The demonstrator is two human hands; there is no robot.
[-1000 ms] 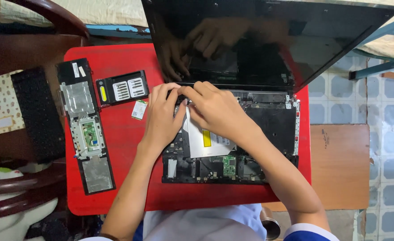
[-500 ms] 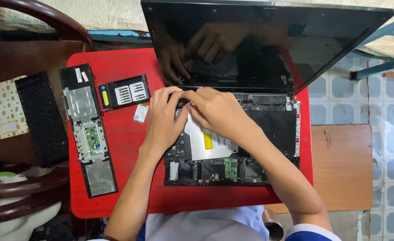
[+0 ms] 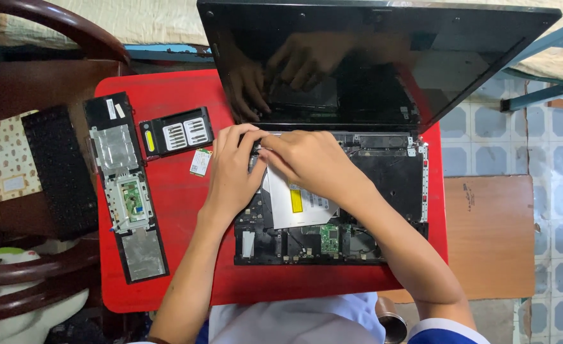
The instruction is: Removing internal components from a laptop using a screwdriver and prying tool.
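Left hand (image 3: 233, 172) and right hand (image 3: 310, 162): fingertips pinched together at the rear left corner of the opened laptop base (image 3: 383, 191); what they grip cannot be told. Silver optical drive (image 3: 297, 204) beneath the palms. Base on red table (image 3: 179, 255); removed palmrest panel (image 3: 125, 191), bit case (image 3: 176, 132), small card (image 3: 200, 162) at left.

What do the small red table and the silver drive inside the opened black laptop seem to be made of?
The small red table looks like moulded plastic: uniform colour, soft sheen, rounded corners. The silver drive inside the opened black laptop seems brushed sheet metal, pale and dully reflective, with a yellow label. Both hands, left hand and right hand, rest by its upper edge.
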